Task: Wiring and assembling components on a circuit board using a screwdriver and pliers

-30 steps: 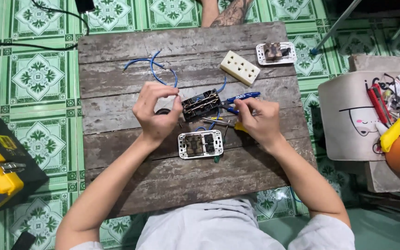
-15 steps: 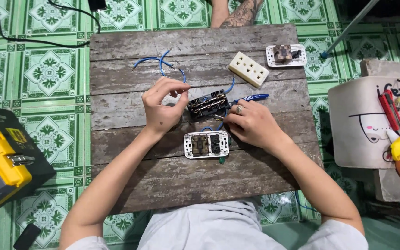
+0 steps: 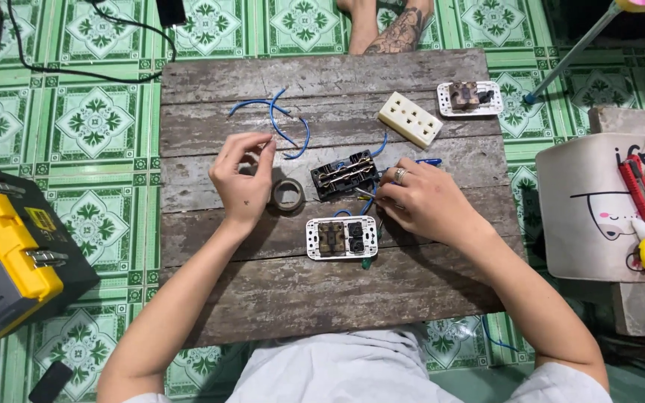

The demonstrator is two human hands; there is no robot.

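Left hand [image 3: 242, 181] fingers [image 3: 261, 143] loosely pinched, seemingly empty, right hand [image 3: 421, 200] closed on a blue-handled tool [image 3: 428, 162] by one black socket core [image 3: 345, 174], among three white socket plates on the bench [image 3: 322, 298]

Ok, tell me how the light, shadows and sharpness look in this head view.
Head view: soft, even light with no harsh glare; faint shadows sit under the left hand and right hand on the wooden board; the black socket part between them is sharp; the straight board edges bow slightly near the frame's borders.
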